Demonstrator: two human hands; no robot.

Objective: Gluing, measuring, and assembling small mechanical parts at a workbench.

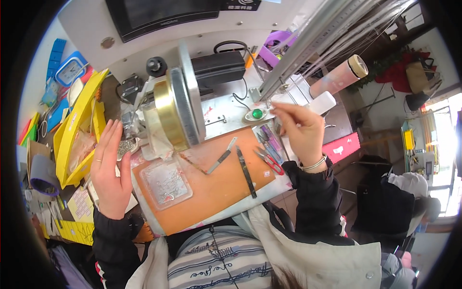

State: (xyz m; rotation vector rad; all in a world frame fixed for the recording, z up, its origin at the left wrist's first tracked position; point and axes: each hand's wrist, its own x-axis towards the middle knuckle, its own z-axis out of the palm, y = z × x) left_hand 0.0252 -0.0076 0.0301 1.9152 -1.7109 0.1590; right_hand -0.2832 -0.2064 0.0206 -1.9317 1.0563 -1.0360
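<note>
My left hand (110, 171) is open, fingers stretched up and thumb apart, beside a brass-coloured drum (168, 115) on a bench machine. It holds nothing. My right hand (305, 127) is closed in a pinch, its fingertips just right of a green push button (257, 113) on an oval plate. Whatever lies between those fingertips is too small to make out. On the orange work mat (207, 188) sits a clear square tray (167, 184) with small shiny pieces in it. A grey-handled blade tool (222, 156) and black tweezers (247, 173) lie to its right.
Red-handled pliers (272, 161) lie at the mat's right edge. A yellow bin (72, 139) stands left, a pink bottle (339, 76) back right. A slanted metal rail (298, 53) rises behind my right hand. Another person (392, 202) is at the far right.
</note>
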